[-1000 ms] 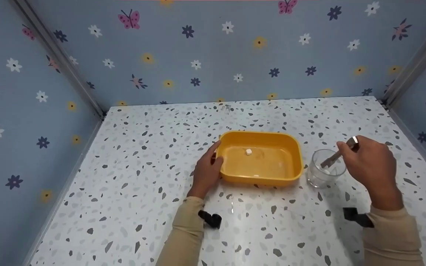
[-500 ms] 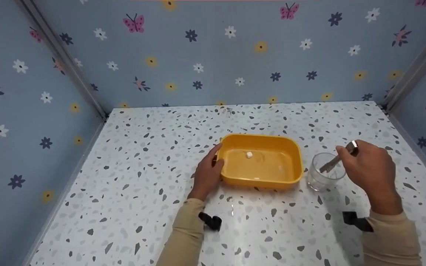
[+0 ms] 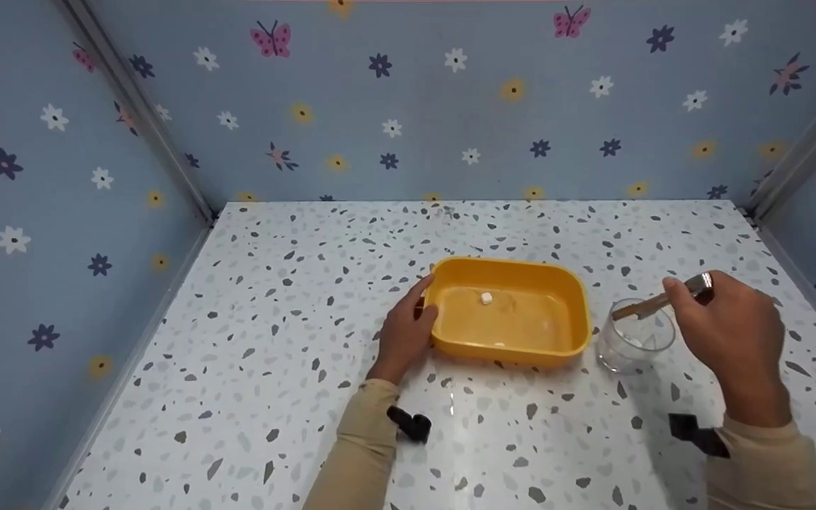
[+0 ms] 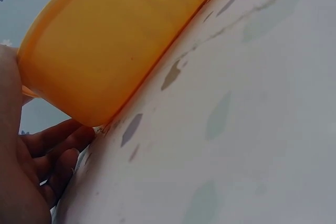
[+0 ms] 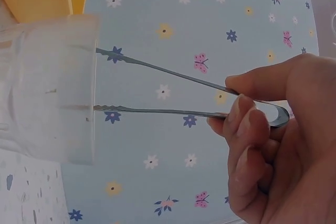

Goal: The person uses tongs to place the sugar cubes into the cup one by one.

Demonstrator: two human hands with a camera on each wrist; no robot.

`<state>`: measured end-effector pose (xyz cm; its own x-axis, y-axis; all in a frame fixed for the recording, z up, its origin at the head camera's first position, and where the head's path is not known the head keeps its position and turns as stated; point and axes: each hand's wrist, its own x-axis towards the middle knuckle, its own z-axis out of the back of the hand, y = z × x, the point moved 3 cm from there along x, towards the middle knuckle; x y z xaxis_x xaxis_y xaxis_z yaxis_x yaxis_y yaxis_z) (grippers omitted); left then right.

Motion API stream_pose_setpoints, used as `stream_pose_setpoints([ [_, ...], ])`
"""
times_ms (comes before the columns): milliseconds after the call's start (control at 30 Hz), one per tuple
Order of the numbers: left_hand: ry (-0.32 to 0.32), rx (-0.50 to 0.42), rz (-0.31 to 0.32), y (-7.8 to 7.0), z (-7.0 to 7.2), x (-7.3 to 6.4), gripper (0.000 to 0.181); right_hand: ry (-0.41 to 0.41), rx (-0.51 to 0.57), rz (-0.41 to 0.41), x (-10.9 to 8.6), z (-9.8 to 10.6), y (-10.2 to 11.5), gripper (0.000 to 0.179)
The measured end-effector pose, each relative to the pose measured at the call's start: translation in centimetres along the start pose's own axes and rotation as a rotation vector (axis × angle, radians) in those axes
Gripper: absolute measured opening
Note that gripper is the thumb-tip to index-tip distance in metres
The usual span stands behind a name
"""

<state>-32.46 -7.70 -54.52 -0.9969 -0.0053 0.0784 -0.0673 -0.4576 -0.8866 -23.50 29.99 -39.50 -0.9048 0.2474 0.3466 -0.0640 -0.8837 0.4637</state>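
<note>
My left hand (image 3: 406, 333) grips the left end of a yellow plastic tub (image 3: 511, 354), its thumb at the rim. In the left wrist view, other fingers (image 4: 65, 140) curl below the tub's end. A small white cube (image 3: 486, 299) lies on the tub's floor. My right hand (image 3: 737, 336) pinches metal tongs (image 3: 649, 306) between thumb and fingers. Their two arms stand apart in the right wrist view, with the tips inside the mouth of a clear glass (image 3: 615, 358). Whitish pieces show dimly in the glass; whether the tips touch any is unclear.
The glass stands close to the tub's right end on a speckled white table (image 3: 295, 340). Blue flower-printed panels (image 3: 422, 106) close off the back and both sides. A black wrist mount (image 3: 411, 425) sits on the left sleeve.
The tongs have tilted flatter, their tips rising toward the glass's left rim. The right hand has shifted slightly right. The left hand keeps its hold on the tub; the head view has shifted a little.
</note>
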Motion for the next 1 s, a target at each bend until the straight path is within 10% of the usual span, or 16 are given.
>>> stream_pose_setpoints([
  [1000, -0.006, -0.001, -0.012, 0.0, -0.3, -0.1, 0.053, -0.204, 0.067, 0.111, -1.6, -1.0, 2.6, 0.033],
])
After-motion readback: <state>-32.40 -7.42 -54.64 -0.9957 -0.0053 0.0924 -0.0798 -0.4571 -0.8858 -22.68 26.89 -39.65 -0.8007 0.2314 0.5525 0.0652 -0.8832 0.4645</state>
